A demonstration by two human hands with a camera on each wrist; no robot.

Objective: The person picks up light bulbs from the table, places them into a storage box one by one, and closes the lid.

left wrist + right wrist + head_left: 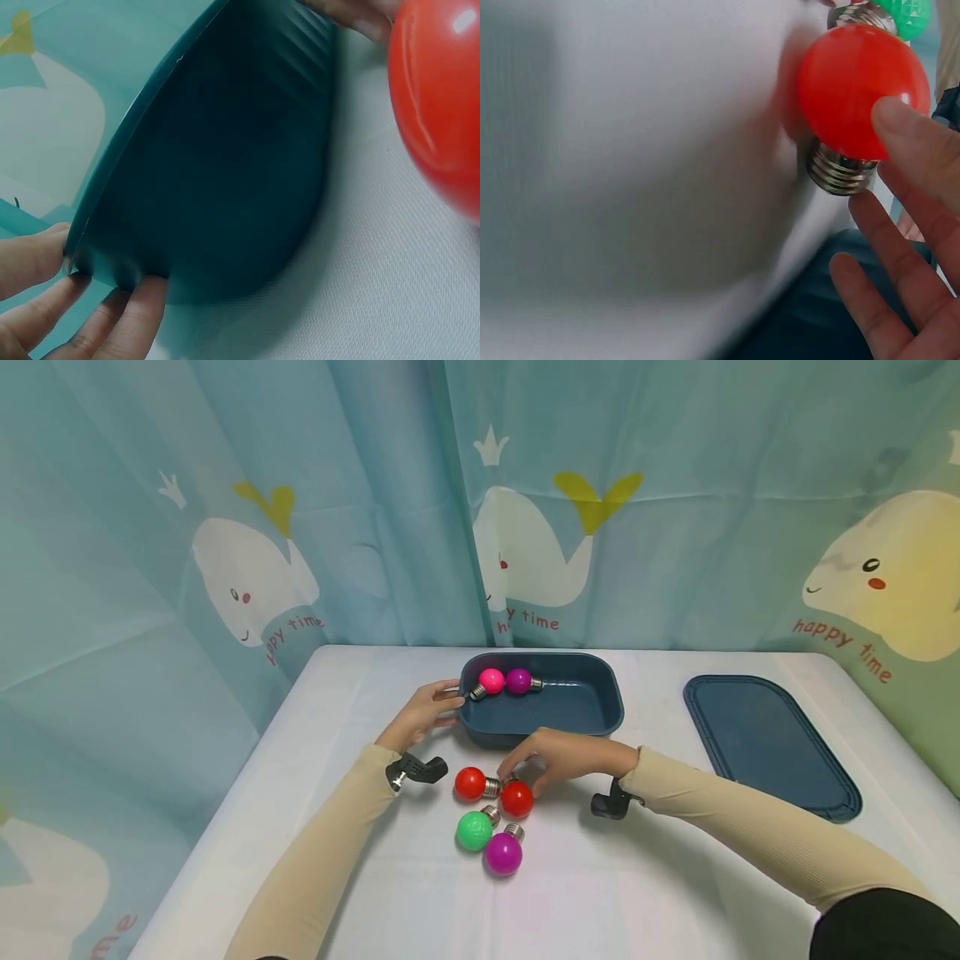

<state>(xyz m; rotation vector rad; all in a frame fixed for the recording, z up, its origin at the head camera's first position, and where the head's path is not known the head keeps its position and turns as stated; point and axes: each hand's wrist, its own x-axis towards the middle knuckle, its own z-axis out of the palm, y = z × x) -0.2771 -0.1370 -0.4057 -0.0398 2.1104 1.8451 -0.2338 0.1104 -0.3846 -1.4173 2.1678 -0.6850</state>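
Note:
A dark blue container (pixel 540 710) stands toward the back of the table, with a pink light bulb (pixel 491 681) and a purple light bulb (pixel 518 682) inside. My left hand (pixel 427 714) touches its left end; in the left wrist view the fingertips (pixel 146 292) rest against the outer wall and rim. In front of the container my right hand (pixel 566 756) pinches a red light bulb (pixel 517 799) between thumb and fingers, the thumb lying on its globe (pixel 847 90). Another red bulb (pixel 470 784) lies beside it. Nearer are a green bulb (pixel 475 832) and a purple bulb (pixel 503 855).
A dark blue lid (pixel 772 743) lies flat at the right of the white table (pixel 615 885), beyond the right forearm. Behind the table hangs a teal curtain (pixel 390 527) with whale prints.

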